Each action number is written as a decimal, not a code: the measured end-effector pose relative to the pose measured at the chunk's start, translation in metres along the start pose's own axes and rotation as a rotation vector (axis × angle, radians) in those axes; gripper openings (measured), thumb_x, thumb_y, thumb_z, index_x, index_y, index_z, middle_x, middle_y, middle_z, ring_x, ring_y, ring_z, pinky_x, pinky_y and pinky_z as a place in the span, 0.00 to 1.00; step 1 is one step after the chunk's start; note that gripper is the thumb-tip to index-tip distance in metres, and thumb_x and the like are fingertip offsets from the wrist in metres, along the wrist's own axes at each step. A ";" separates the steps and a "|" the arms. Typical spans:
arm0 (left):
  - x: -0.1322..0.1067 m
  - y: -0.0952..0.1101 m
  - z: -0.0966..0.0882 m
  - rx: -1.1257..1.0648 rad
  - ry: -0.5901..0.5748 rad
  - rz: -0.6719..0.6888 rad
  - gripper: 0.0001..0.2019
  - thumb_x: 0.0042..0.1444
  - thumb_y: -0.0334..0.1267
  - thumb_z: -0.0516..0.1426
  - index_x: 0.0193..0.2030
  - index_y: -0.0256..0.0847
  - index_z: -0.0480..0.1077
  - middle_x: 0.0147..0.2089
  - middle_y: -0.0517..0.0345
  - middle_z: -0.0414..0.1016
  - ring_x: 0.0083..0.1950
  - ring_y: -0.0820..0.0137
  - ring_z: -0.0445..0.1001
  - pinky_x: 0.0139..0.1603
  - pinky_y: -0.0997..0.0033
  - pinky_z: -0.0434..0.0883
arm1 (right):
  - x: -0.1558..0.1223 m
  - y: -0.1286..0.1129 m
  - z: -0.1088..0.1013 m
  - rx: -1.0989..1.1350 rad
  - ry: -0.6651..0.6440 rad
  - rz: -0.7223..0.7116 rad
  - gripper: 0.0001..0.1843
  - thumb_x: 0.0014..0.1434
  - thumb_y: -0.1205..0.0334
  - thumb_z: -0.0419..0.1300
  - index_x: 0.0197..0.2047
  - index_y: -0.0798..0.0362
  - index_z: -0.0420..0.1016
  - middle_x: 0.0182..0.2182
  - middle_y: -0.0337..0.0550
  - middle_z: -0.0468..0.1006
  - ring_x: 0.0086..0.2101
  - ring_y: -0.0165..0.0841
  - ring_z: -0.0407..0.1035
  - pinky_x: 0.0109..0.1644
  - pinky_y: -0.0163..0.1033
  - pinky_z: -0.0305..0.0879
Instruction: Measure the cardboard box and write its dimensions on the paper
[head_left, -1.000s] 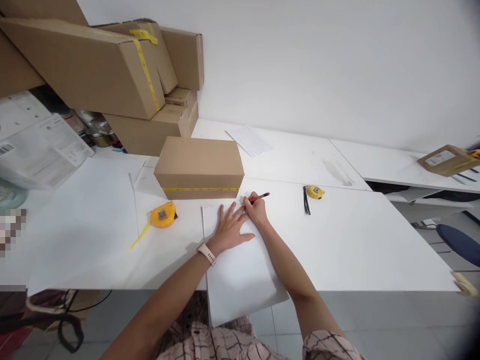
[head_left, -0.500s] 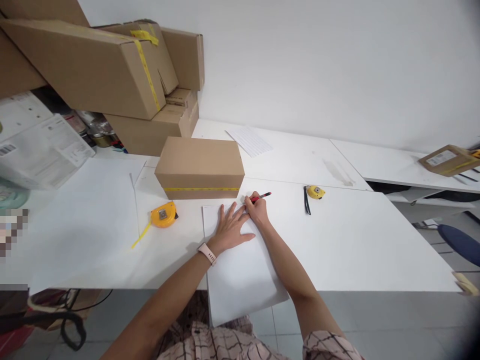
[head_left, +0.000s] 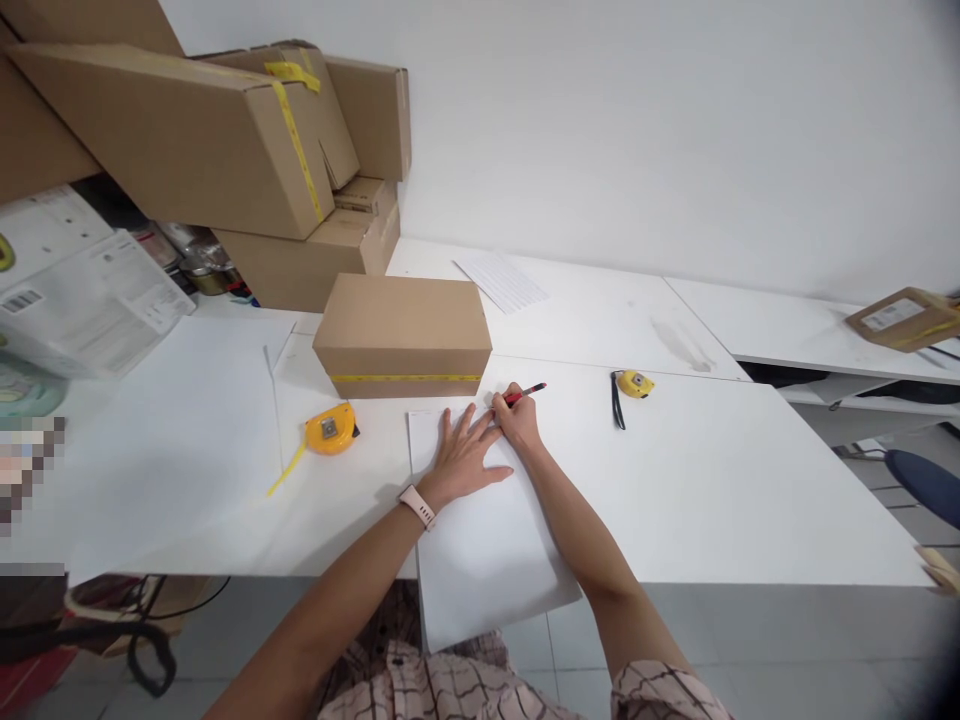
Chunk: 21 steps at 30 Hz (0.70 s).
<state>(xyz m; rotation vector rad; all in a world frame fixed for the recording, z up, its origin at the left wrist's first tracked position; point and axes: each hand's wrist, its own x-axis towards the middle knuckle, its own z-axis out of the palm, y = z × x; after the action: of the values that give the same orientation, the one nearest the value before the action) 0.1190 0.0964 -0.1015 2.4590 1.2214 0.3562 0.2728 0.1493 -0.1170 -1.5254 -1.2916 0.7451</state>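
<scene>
Currently pinching a red-and-black pen (head_left: 534, 390) in the right hand (head_left: 517, 420), with fingers closed narrow round the barrel and the back end leaning up and right. Can't tell tip contact, as hidden behind the fingers. Laying the left hand (head_left: 463, 462) flat and wide open on white paper (head_left: 495, 575), with fingers spread just left of the grip and thumb pointing right, just below it. Wearing a pale wristband (head_left: 417, 506) on the left wrist. Working at the far end of the paper, with the rest running from the grip back toward the body, under the right forearm and over the near edge of the white table (head_left: 720, 490).

Seeing a cardboard box (head_left: 405, 315) with a yellow strip just beyond the grip, to its left. Also an orange tape measure (head_left: 331, 428) left of the grip, with some blade out, and a smaller yellow tape measure (head_left: 636, 383) with black strap (head_left: 618, 405) to the right. Spotting a printed sheet (head_left: 504, 282) farther beyond, near the wall, and stacked cartons (head_left: 195, 150) far left.
</scene>
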 end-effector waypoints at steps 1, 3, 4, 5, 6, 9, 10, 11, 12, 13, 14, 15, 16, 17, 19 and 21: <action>0.000 0.000 0.000 -0.003 -0.001 0.000 0.35 0.59 0.61 0.58 0.71 0.55 0.60 0.77 0.57 0.53 0.79 0.44 0.39 0.72 0.28 0.27 | 0.000 0.000 0.000 0.003 0.010 -0.001 0.14 0.57 0.55 0.57 0.25 0.48 0.57 0.18 0.30 0.60 0.22 0.29 0.56 0.28 0.35 0.53; -0.001 0.000 -0.001 -0.010 -0.006 0.001 0.35 0.59 0.60 0.58 0.71 0.55 0.60 0.77 0.57 0.53 0.79 0.44 0.39 0.72 0.28 0.27 | 0.000 0.001 0.000 0.009 0.019 -0.002 0.14 0.58 0.54 0.57 0.25 0.48 0.57 0.18 0.30 0.60 0.22 0.29 0.56 0.29 0.35 0.54; -0.001 0.000 -0.002 -0.013 -0.007 0.002 0.35 0.59 0.60 0.58 0.71 0.55 0.59 0.77 0.57 0.53 0.79 0.44 0.39 0.72 0.28 0.27 | 0.000 0.001 0.000 0.009 0.016 -0.002 0.15 0.58 0.54 0.57 0.25 0.48 0.57 0.18 0.30 0.60 0.22 0.29 0.56 0.29 0.35 0.54; -0.001 0.000 -0.002 -0.016 -0.008 0.004 0.35 0.59 0.59 0.59 0.72 0.55 0.59 0.77 0.57 0.54 0.79 0.44 0.39 0.72 0.27 0.27 | 0.001 0.001 0.000 0.007 0.012 -0.001 0.15 0.58 0.53 0.57 0.25 0.47 0.57 0.18 0.30 0.60 0.22 0.29 0.57 0.29 0.35 0.55; -0.001 0.001 -0.003 -0.017 -0.007 0.005 0.35 0.60 0.59 0.59 0.72 0.55 0.59 0.77 0.58 0.54 0.79 0.44 0.39 0.72 0.27 0.28 | 0.001 0.002 0.000 0.002 0.006 -0.001 0.15 0.58 0.53 0.57 0.25 0.47 0.57 0.18 0.30 0.61 0.22 0.29 0.57 0.29 0.35 0.55; -0.002 0.001 -0.003 -0.017 -0.004 0.008 0.35 0.60 0.59 0.59 0.72 0.55 0.59 0.77 0.58 0.55 0.79 0.44 0.39 0.72 0.27 0.28 | 0.002 0.004 0.001 -0.023 0.000 -0.013 0.15 0.59 0.52 0.56 0.26 0.47 0.57 0.18 0.30 0.61 0.21 0.29 0.57 0.29 0.35 0.54; -0.002 0.001 -0.003 -0.015 -0.004 0.008 0.35 0.60 0.59 0.58 0.72 0.55 0.59 0.77 0.58 0.55 0.79 0.44 0.39 0.72 0.27 0.28 | 0.002 0.004 0.001 -0.031 0.000 -0.019 0.15 0.59 0.53 0.56 0.26 0.47 0.57 0.18 0.30 0.61 0.21 0.29 0.57 0.29 0.35 0.54; -0.002 0.001 -0.003 -0.013 -0.006 0.007 0.35 0.60 0.59 0.58 0.72 0.55 0.59 0.77 0.58 0.55 0.79 0.44 0.39 0.72 0.27 0.28 | 0.002 0.004 0.001 -0.038 0.001 -0.025 0.15 0.59 0.53 0.56 0.26 0.47 0.57 0.18 0.30 0.61 0.21 0.29 0.57 0.29 0.36 0.54; -0.002 0.001 -0.003 -0.011 -0.007 0.005 0.35 0.60 0.59 0.58 0.72 0.55 0.59 0.77 0.58 0.55 0.79 0.44 0.39 0.72 0.27 0.28 | 0.002 0.004 0.001 -0.041 0.002 -0.030 0.15 0.59 0.53 0.56 0.26 0.47 0.57 0.18 0.30 0.61 0.21 0.29 0.57 0.29 0.36 0.54; -0.002 0.001 -0.003 -0.008 -0.009 0.004 0.35 0.60 0.59 0.58 0.72 0.56 0.59 0.77 0.58 0.55 0.79 0.44 0.39 0.72 0.27 0.29 | 0.002 0.004 0.001 -0.041 0.002 -0.032 0.15 0.59 0.53 0.56 0.26 0.47 0.57 0.18 0.29 0.61 0.21 0.29 0.57 0.29 0.36 0.54; -0.001 0.001 -0.003 -0.006 -0.010 0.003 0.35 0.60 0.59 0.58 0.72 0.56 0.60 0.77 0.58 0.55 0.79 0.44 0.39 0.72 0.28 0.29 | 0.001 0.003 0.000 -0.041 0.002 -0.033 0.15 0.59 0.53 0.56 0.25 0.47 0.57 0.18 0.29 0.61 0.21 0.29 0.57 0.29 0.36 0.54; -0.001 0.001 -0.003 -0.003 -0.012 0.003 0.34 0.60 0.59 0.58 0.72 0.56 0.60 0.77 0.58 0.55 0.79 0.44 0.39 0.72 0.28 0.29 | 0.001 0.003 0.000 -0.040 0.002 -0.032 0.15 0.59 0.53 0.56 0.25 0.47 0.57 0.18 0.29 0.61 0.21 0.29 0.57 0.29 0.36 0.54; -0.001 0.001 -0.003 -0.001 -0.013 0.002 0.34 0.60 0.59 0.58 0.72 0.56 0.60 0.77 0.58 0.55 0.79 0.44 0.39 0.72 0.28 0.29 | 0.001 0.002 0.000 -0.039 0.002 -0.029 0.15 0.59 0.54 0.56 0.25 0.47 0.57 0.18 0.29 0.61 0.21 0.29 0.57 0.29 0.36 0.54; -0.001 0.001 -0.003 0.000 -0.015 0.001 0.34 0.60 0.59 0.58 0.72 0.56 0.60 0.77 0.58 0.55 0.79 0.44 0.39 0.72 0.28 0.28 | 0.000 0.002 0.000 -0.037 0.003 -0.025 0.15 0.59 0.54 0.56 0.25 0.48 0.57 0.18 0.29 0.61 0.21 0.29 0.57 0.29 0.36 0.54; -0.001 0.001 -0.003 0.004 -0.014 -0.001 0.35 0.60 0.59 0.58 0.72 0.56 0.59 0.76 0.58 0.55 0.79 0.45 0.39 0.72 0.28 0.28 | 0.000 0.001 0.000 -0.033 0.003 -0.019 0.15 0.58 0.54 0.57 0.25 0.48 0.57 0.18 0.29 0.61 0.22 0.29 0.57 0.30 0.36 0.54; -0.001 0.000 -0.002 0.009 -0.010 0.002 0.35 0.60 0.60 0.58 0.72 0.56 0.59 0.76 0.58 0.56 0.79 0.45 0.39 0.72 0.28 0.29 | 0.000 0.000 0.000 -0.030 0.001 -0.020 0.15 0.58 0.54 0.56 0.25 0.48 0.57 0.18 0.30 0.61 0.22 0.29 0.57 0.30 0.36 0.55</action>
<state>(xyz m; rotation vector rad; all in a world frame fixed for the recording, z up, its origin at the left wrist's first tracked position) 0.1176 0.0956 -0.0993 2.4665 1.2196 0.3387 0.2728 0.1492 -0.1174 -1.5347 -1.3209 0.7152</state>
